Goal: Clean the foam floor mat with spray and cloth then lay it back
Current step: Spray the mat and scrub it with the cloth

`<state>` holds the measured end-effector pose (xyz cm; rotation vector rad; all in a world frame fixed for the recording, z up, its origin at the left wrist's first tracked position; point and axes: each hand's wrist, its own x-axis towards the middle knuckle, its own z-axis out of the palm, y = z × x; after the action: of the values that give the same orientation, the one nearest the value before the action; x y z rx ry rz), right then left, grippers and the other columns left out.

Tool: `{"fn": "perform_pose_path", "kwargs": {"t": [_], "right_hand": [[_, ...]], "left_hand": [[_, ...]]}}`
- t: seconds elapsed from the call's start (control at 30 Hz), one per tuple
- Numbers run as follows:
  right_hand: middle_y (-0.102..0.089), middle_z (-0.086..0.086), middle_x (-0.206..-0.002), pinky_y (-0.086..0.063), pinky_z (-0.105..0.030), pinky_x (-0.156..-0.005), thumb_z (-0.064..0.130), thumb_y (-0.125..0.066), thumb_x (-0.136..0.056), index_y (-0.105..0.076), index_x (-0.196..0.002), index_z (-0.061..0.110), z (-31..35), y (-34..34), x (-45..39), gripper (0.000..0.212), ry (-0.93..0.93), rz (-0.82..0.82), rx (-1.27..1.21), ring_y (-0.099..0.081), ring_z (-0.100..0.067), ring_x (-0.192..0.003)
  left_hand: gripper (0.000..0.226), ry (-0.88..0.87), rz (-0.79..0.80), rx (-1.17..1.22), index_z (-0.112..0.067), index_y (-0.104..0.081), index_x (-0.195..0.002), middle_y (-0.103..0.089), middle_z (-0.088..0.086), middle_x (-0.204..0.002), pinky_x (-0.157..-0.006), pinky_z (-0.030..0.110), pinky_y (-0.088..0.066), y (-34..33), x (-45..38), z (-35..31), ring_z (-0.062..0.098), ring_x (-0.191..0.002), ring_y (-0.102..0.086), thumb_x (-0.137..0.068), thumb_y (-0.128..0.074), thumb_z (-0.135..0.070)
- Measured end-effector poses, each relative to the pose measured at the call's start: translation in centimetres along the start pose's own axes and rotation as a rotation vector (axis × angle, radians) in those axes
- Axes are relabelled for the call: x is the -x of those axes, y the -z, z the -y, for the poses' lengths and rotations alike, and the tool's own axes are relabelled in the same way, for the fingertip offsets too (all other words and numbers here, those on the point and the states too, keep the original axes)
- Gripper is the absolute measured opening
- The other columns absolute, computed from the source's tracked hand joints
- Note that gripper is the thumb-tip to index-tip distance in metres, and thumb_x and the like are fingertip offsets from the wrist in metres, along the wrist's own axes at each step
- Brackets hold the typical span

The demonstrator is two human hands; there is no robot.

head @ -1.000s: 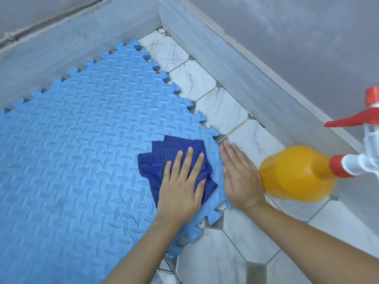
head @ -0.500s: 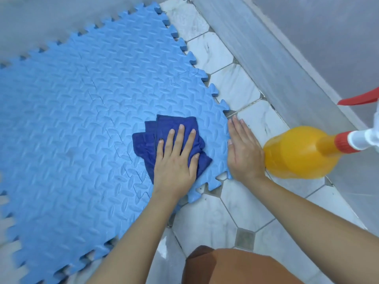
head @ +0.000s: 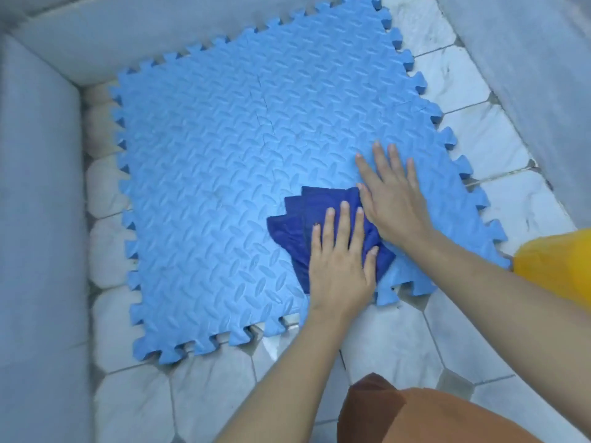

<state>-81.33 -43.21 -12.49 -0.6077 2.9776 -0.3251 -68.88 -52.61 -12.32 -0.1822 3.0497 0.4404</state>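
- The mat (head: 224, 187), blue foam with toothed edges, lies flat on the tiled floor (head: 399, 346), in a corner between grey walls (head: 35, 187).
- The cloth (head: 307, 225), dark blue and folded, rests on the mat's near right part.
- The left hand (head: 339, 270) presses flat on the cloth, fingers spread and straight, closed around nothing.
- The right hand (head: 393, 199) lies palm down on the mat just beyond the cloth, fingers extended, its heel touching the cloth's edge.
- The bottle (head: 556, 266), yellow, sits off the mat's right edge, partly cut off by the frame.
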Motion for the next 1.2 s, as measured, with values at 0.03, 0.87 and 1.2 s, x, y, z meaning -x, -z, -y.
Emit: {"fn": "perform_pose_path", "kwargs": {"t": [0.03, 0.87, 1.2], "right_hand": [[-0.022, -0.012, -0.162, -0.012, -0.055, -0.120, 0.042, -0.019, -0.099, -0.031, -0.153, 0.021, 0.4, -0.1, -0.5, 0.059, 0.013, 0.005, 0.003, -0.016, -0.032, -0.151], [-0.029, -0.010, -0.160, -0.013, -0.051, -0.120, 0.046, -0.028, -0.098, -0.035, -0.152, 0.023, 2.2, -0.7, -1.4, 0.059, 0.001, -0.092, -0.015, -0.022, -0.028, -0.149], [-0.027, -0.009, -0.161, -0.014, -0.051, -0.121, 0.042, -0.027, -0.100, -0.033, -0.152, 0.023, 2.1, -0.6, -0.6, 0.056, -0.002, -0.065, 0.059, -0.020, -0.027, -0.150]], "left_hand": [[0.059, -0.008, 0.011, 0.016, -0.019, -0.028, -0.151, -0.021, 0.005, -0.159, -0.118, 0.044, -0.013, 0.3, 0.2, 0.2, 0.024, -0.147, -0.016, -0.097, -0.030, -0.042], [0.055, 0.353, -0.117, 0.033, -0.029, -0.023, -0.152, -0.014, 0.000, -0.161, -0.118, 0.044, -0.008, 2.5, -0.9, 10.7, 0.022, -0.148, -0.011, -0.099, -0.026, -0.044], [0.063, 0.866, -0.227, 0.075, -0.023, -0.015, -0.154, -0.011, 0.007, -0.161, -0.118, 0.050, -0.002, 4.3, -2.1, 15.7, 0.033, -0.148, -0.005, -0.096, -0.012, -0.048]]}}
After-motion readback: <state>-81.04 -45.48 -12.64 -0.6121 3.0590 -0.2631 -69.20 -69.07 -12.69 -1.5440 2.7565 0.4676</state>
